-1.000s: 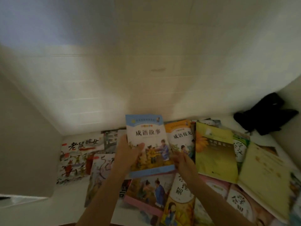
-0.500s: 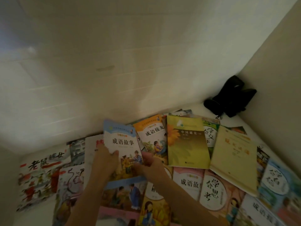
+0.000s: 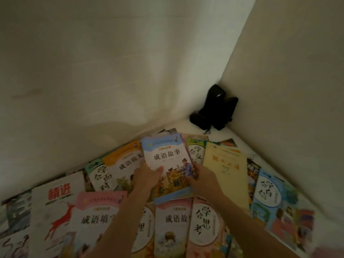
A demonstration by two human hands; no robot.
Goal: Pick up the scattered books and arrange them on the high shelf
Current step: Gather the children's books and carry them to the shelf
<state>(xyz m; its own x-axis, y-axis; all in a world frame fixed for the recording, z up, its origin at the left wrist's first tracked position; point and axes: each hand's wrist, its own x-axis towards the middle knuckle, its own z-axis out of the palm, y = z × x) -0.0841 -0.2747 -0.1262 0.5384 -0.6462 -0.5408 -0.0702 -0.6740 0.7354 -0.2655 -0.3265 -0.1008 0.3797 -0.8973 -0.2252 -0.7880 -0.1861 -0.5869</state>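
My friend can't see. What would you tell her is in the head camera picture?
Two bare hands, left hand and right hand, hold up a blue-topped paperback storybook above many colourful children's books spread flat on a white surface. A black object sits in the far corner.

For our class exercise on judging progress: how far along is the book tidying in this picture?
Nothing looks done: no shelf with arranged books is in view. In hand: the left hand and right hand together grip a blue-topped book, with at least one more book under it. Left: many books cover the surface, among them the yellow book, the pink-topped book and the red-deer book.
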